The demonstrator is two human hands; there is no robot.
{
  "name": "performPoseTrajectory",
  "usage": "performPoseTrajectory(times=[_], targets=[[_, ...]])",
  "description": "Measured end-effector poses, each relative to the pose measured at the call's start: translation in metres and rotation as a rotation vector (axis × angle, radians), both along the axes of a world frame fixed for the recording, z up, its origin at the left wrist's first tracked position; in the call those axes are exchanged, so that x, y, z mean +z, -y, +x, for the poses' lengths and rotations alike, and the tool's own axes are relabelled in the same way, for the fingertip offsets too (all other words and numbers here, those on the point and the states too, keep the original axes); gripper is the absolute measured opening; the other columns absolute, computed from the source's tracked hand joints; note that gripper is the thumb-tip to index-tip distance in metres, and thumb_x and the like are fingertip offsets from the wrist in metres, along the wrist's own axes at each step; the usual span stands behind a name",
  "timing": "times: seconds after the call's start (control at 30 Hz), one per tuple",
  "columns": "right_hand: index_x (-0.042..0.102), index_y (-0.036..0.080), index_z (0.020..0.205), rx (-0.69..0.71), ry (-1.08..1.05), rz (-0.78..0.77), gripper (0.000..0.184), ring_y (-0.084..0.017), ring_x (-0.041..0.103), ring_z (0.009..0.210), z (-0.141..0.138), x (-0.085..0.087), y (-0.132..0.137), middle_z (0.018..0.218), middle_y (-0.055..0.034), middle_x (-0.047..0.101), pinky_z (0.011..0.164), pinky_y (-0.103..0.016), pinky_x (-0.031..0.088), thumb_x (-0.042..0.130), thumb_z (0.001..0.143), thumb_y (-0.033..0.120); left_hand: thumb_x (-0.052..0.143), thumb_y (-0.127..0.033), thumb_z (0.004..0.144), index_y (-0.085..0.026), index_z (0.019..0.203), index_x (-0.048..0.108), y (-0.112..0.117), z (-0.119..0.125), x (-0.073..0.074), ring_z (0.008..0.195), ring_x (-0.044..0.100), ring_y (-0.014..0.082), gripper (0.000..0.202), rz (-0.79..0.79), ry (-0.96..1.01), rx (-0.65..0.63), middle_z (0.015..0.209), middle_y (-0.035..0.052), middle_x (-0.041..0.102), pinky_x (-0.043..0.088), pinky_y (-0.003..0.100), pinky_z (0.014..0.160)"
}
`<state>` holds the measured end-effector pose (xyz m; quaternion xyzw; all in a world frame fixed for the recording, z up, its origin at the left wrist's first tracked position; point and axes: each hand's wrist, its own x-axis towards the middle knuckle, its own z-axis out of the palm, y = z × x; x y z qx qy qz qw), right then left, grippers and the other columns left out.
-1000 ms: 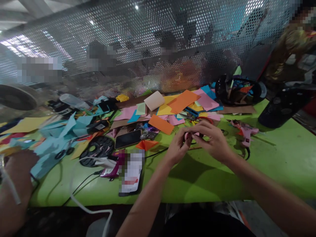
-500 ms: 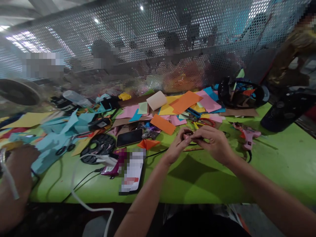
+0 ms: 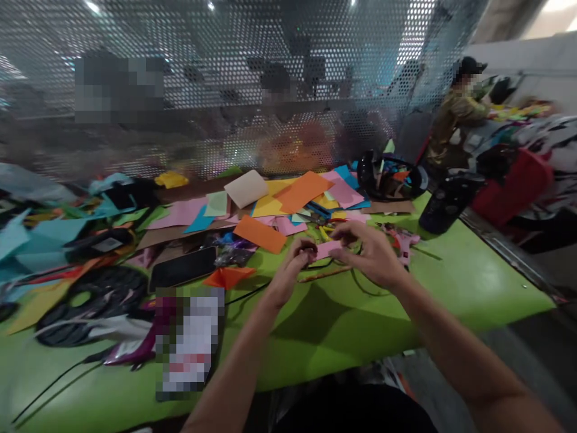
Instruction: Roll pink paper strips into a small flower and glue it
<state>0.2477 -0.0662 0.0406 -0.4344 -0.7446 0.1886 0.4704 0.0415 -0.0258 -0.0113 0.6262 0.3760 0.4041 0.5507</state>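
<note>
Between my two hands a small strip of pink paper (image 3: pixel 328 249) is held above the green table. My left hand (image 3: pixel 295 262) pinches its left end, with the fingers curled. My right hand (image 3: pixel 364 251) grips the right end between thumb and fingers. Just below the hands a thin brown stick (image 3: pixel 325 275) and a black cable (image 3: pixel 247 293) lie on the table. Beyond the right hand rests a pink glue gun (image 3: pixel 406 242), partly hidden by the hand. Yellow-handled pliers (image 3: pixel 325 232) lie behind the paper strip.
Coloured paper sheets (image 3: pixel 301 191) cover the back of the green table (image 3: pixel 315 337). A dark phone (image 3: pixel 184 268), a lit phone (image 3: pixel 193 343) and a black round tray (image 3: pixel 90 300) lie left. At right stand a dark tumbler (image 3: pixel 451 201) and black basket (image 3: pixel 392 174). Someone (image 3: pixel 455 114) sits farther off.
The view has turned right, so things on the table shift left. The pink paper, mostly hidden in the fingers before, now shows stretched between my hands, which have moved apart.
</note>
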Motion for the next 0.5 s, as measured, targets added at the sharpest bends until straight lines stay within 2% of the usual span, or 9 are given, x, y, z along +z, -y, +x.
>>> performPoseTrajectory(times=[0.07,0.13,0.2,0.23,0.33,0.4,0.5], targets=[[0.065,0.019,0.096,-0.239,0.01,-0.043,0.023,-0.017,0.064,0.076,0.032,-0.002,0.008,0.087,-0.0042,0.07,0.07,-0.027,0.048,0.063,0.09,0.041,0.05,-0.036,0.082,-0.021,0.098,0.056,0.0,0.0,0.002,0.087,0.051,0.0179,0.023,0.016,-0.016,0.017,0.095,0.0023,0.059,0.042,0.029,0.077],[0.065,0.019,0.087,-0.551,0.143,-0.119,0.03,-0.018,0.062,0.069,0.066,-0.009,0.017,0.08,-0.0047,0.069,0.063,-0.027,0.043,0.061,0.088,0.049,0.05,-0.034,0.082,-0.021,0.098,0.056,0.001,0.0,0.005,0.089,0.051,0.0181,0.022,0.046,-0.035,0.025,0.096,0.0025,0.06,0.042,0.029,0.077],[0.066,0.02,0.075,-0.841,0.382,-0.317,0.042,-0.022,0.062,0.069,0.094,-0.019,0.024,0.074,-0.0072,0.069,0.058,-0.029,0.037,0.057,0.086,0.059,0.049,-0.034,0.081,-0.021,0.098,0.055,0.003,0.001,0.009,0.092,0.052,0.0191,0.022,0.072,-0.04,0.016,0.099,0.0034,0.06,0.043,0.03,0.079],[0.066,0.021,0.07,-0.929,0.484,-0.442,0.048,-0.024,0.062,0.068,0.104,-0.024,0.027,0.071,-0.0089,0.069,0.056,-0.03,0.034,0.053,0.086,0.064,0.049,-0.034,0.081,-0.021,0.098,0.054,0.004,0.002,0.01,0.094,0.053,0.0196,0.022,0.084,-0.039,0.007,0.099,0.0038,0.06,0.043,0.03,0.08],[0.07,0.022,0.073,-0.947,0.526,-0.655,0.05,-0.025,0.064,0.068,0.115,-0.04,0.025,0.07,-0.0098,0.07,0.056,-0.031,0.033,0.052,0.083,0.068,0.048,-0.036,0.082,-0.02,0.096,0.052,0.006,0.003,0.013,0.095,0.053,0.0206,0.021,0.123,-0.045,-0.027,0.097,0.0038,0.059,0.043,0.032,0.083],[0.067,0.022,0.068,-0.947,0.383,-0.668,0.04,-0.027,0.065,0.069,0.113,-0.047,0.019,0.063,-0.0072,0.068,0.059,-0.031,0.035,0.067,0.072,0.063,0.047,-0.036,0.084,-0.02,0.096,0.052,0.008,0.003,0.013,0.097,0.053,0.0208,0.021,0.142,-0.057,-0.04,0.098,0.0038,0.059,0.043,0.032,0.086],[0.06,0.023,0.061,-0.953,0.15,-0.608,0.027,-0.029,0.064,0.071,0.112,-0.053,0.013,0.049,-0.0022,0.059,0.062,-0.031,0.037,0.08,0.057,0.041,0.047,-0.036,0.086,-0.02,0.099,0.051,0.008,0.003,0.011,0.098,0.053,0.0203,0.021,0.14,-0.063,-0.054,0.101,0.0039,0.059,0.042,0.032,0.086]])
